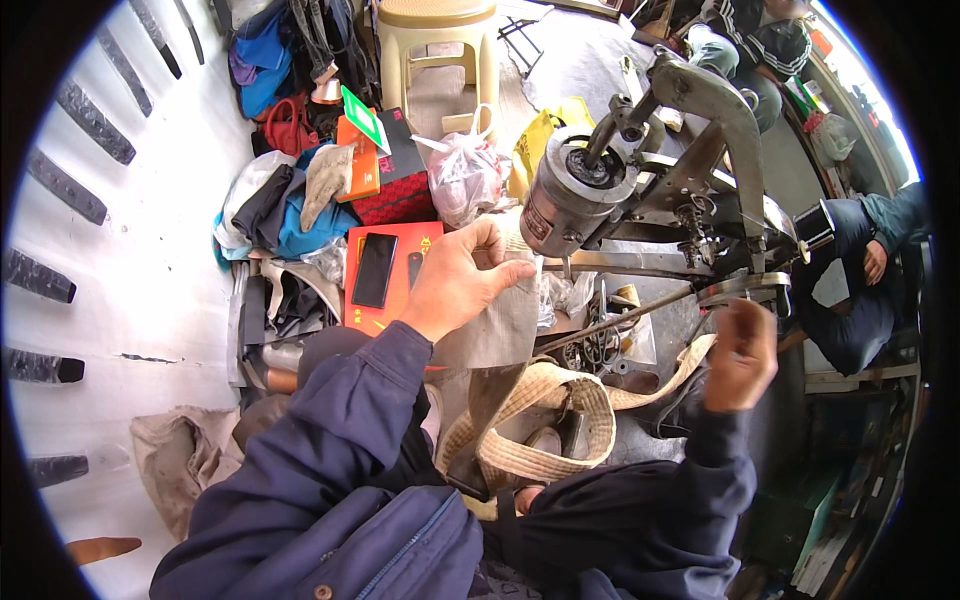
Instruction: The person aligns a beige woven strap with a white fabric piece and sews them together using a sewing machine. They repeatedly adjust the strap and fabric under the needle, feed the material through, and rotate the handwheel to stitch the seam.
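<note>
My left hand (456, 282) pinches a grey piece of material (499, 336) just left of the black metal cylinder (549, 213) on the sewing machine (716, 140). A beige webbing strap (604, 430) lies looped below, beside a dark hanging strip (482, 410). My right hand (738, 352) is closed at the small handle on the machine's hand wheel (725, 291); the fingertips are slightly blurred. A red box (356, 317) with a dark phone (374, 270) lies left of my left hand. Scissors and small tools (600, 326) sit under the machine's arm.
Bags (465, 180), folded cloths (262, 204) and a plastic stool (437, 20) crowd the back. A white slatted panel (120, 280) borders the left. A person in a striped jacket (778, 40) is at the back right; another person (855, 270) sits at the right, beyond the machine.
</note>
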A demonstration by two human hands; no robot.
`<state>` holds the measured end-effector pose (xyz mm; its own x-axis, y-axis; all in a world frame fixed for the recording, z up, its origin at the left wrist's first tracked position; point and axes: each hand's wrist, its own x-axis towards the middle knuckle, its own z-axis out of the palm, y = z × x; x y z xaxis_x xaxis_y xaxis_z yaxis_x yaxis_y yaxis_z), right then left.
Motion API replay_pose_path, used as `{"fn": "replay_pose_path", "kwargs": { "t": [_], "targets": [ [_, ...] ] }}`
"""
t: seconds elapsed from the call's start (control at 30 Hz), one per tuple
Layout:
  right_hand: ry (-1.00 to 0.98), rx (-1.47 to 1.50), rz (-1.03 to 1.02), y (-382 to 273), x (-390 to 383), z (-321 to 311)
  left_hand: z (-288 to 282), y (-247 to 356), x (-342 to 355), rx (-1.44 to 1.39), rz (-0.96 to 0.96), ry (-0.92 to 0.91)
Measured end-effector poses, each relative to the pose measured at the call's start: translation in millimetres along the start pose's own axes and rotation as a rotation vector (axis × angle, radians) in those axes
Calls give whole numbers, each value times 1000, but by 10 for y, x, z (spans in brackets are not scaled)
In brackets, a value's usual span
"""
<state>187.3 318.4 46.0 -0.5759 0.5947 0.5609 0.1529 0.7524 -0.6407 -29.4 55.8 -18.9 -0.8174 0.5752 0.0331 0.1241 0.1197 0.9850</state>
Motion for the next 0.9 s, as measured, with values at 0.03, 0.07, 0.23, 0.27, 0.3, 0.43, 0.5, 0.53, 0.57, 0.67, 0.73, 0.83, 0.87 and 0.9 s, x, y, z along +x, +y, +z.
{"fn": "replay_pose_path", "kwargs": {
  "t": [0.03, 0.07, 0.23, 0.27, 0.3, 0.43, 0.5, 0.53, 0.57, 0.67, 0.73, 0.83, 0.87, 0.9],
  "targets": [
    [73, -104, 55, 150, 90, -218, -2, 2, -3, 4, -9, -7],
    [90, -250, 96, 285, 181, -435, -3, 6, -3, 21, 19, 0],
    [-159, -313, 381, 887, 537, -777, 1, 45, 7, -61, -35, -31],
    [-178, -404, 338, 995, 582, -752, -2, 57, 6, -25, -10, -22],
    [-202, -444, 278, 1097, 628, -726, -5, 70, 3, 14, 2, -15],
    [-131, -579, 172, 1517, 728, -665, -19, 119, -10, 93, -2, -2],
    [-122, -489, 248, 1729, 751, -701, -6, 136, -13, 74, 8, 7],
    [-85, -487, 258, 1835, 775, -710, -2, 144, -14, 61, 16, 2],
    [-73, -544, 275, 1927, 812, -726, -1, 152, -15, 55, 11, 1],
    [-63, -537, 277, 2083, 841, -745, -11, 173, -5, 49, 17, -13],
    [-71, -530, 310, 2060, 840, -748, -14, 184, -6, 73, 27, -13],
    [-71, -509, 307, 1899, 810, -740, -12, 187, -16, 27, 16, -20],
    [-76, -444, 275, 1846, 779, -719, -10, 183, -15, 19, 15, -15],
    [-66, -390, 271, 1807, 755, -700, -7, 179, -13, 12, 12, -10]
  ]
}}
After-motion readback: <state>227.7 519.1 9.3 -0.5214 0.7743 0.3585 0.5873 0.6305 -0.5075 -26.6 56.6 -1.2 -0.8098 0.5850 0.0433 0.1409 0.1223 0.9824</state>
